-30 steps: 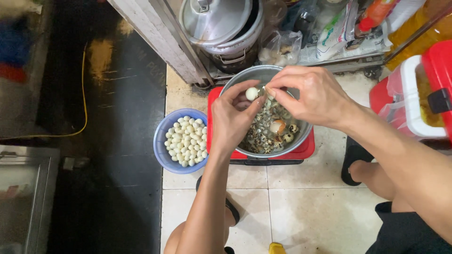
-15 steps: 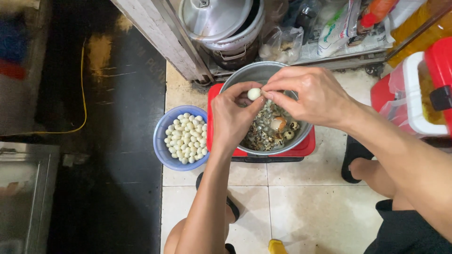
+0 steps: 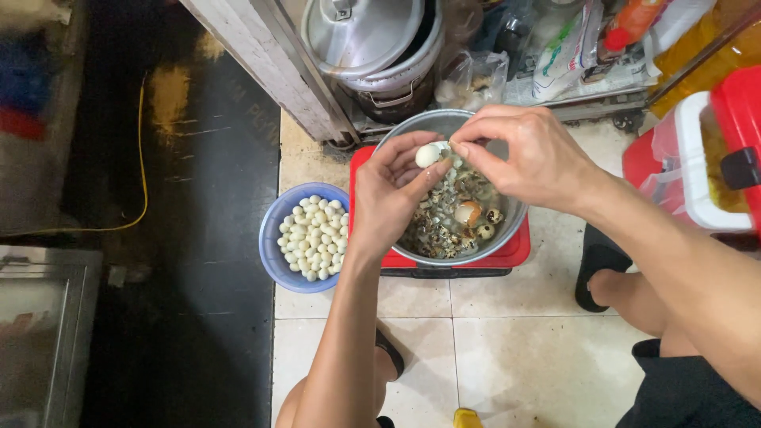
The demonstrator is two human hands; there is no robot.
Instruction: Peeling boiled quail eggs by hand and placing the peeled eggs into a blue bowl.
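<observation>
A blue bowl (image 3: 273, 254) of peeled eggs sits on the floor tiles at my left. My left hand (image 3: 388, 198) pinches a small white egg (image 3: 427, 155) in its fingers over the metal bowl (image 3: 507, 230) of shells. My right hand (image 3: 531, 154) meets it, fingertips pressed together at the egg's edge.

Bright overhead light, dim blurred left edge

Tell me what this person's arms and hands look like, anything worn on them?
Both arms are bare up to the picture's edge, no sleeves showing. The left hand and right hand wear no gloves; no rings, watch or bands show. Fingers are uncovered.
</observation>
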